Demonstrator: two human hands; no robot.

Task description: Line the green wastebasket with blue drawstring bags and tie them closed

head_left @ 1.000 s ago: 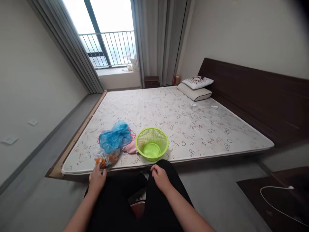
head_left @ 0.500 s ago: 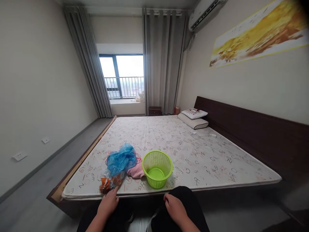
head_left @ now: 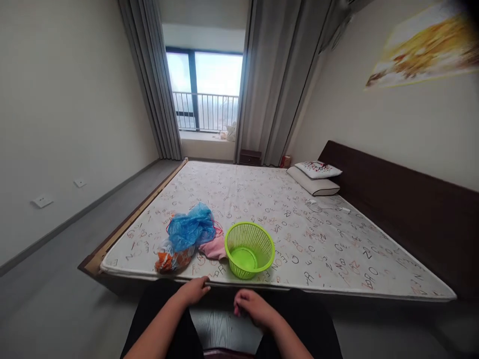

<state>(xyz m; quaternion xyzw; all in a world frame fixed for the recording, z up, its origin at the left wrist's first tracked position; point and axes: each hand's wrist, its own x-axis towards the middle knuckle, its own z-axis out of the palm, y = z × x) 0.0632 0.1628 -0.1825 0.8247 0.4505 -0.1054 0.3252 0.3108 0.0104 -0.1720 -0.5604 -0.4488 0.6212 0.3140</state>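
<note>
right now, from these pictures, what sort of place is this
Most likely a bedroom: a wide white letter-printed mattress lies against a long dark brown headboard, with two stacked pale pillows near it.

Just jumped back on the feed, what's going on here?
A person is at the edge of a mattress. The left hand is by that edge, with nothing visible in it. The right hand is loosely curled in front of the green basket. Left of the basket lie a pink cloth, a blue bag and an orange-and-white bag.
</note>
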